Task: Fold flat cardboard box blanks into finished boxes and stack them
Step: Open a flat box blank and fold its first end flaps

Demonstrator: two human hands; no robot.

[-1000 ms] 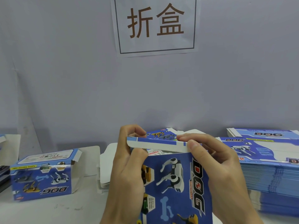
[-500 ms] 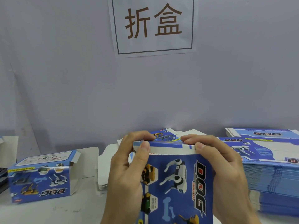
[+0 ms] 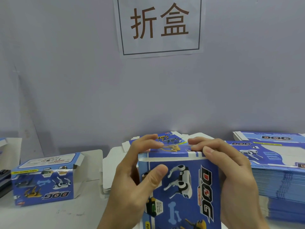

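At the far left edge a white cardboard piece [image 3: 9,151] stands on the table [image 3: 54,215]. Just right of it, a finished blue box [image 3: 43,179] lies on its side with its right end flaps open and the "DOG" print upside down. Behind it, toward the middle, sits a low pile of white-faced flat blanks [image 3: 109,172]. At near centre the left hand [image 3: 132,177] grips the upright blue box [image 3: 179,187], thumb pressed on the front panel and fingers curled over the top edge. The right hand [image 3: 231,172] clasps the box's right side, its fingers curled over the folded top flap [image 3: 171,148] and its thumb along the upper corner. On the wall above hangs a paper sign [image 3: 160,25]. At the right rises a tall stack of blue printed blanks [image 3: 280,172].
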